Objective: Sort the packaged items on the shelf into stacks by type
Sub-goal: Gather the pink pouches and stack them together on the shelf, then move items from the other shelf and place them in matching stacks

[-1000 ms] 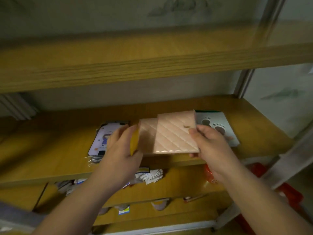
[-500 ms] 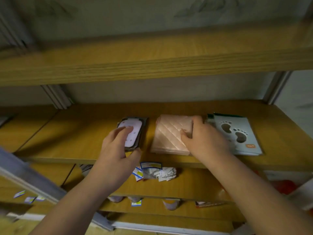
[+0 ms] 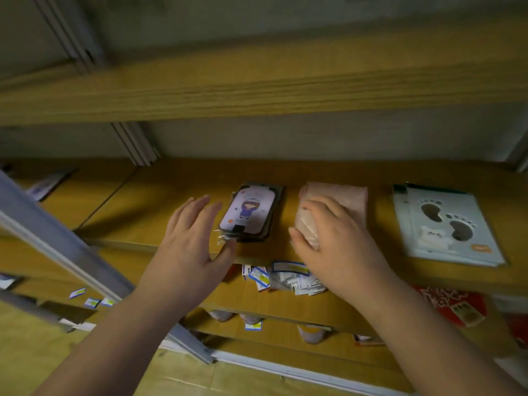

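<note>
Head view shows us three piles in a row on the wooden shelf [image 3: 177,195]: the cartoon-print packs [image 3: 251,212] on the left, the pink quilted packs [image 3: 345,201] in the middle, and the footprint packs [image 3: 445,224] well apart to the right. A second ago we hold the pink packs in the air between both hands; half a second ago they are down on the shelf under the right hand, while the left fingers rest on the cartoon pile. Now the left hand [image 3: 191,241] is off that pile and sits just beside its left edge.

We judge that the pink type is now stacked and the sorting on this shelf is close to done, with only squaring-up left for these three piles.

The left hand is spread flat, fingers apart and pointing toward the back of the shelf, thumb near the crinkled wrapper at the pile's front corner, holding nothing. The right hand [image 3: 334,238] lies palm-down on the near half of the pink stack, fingers loosely curved and pressing it to the board rather than gripping it. Both forearms reach in from below, over the lower shelf with its scattered small packets [image 3: 285,277].
</note>
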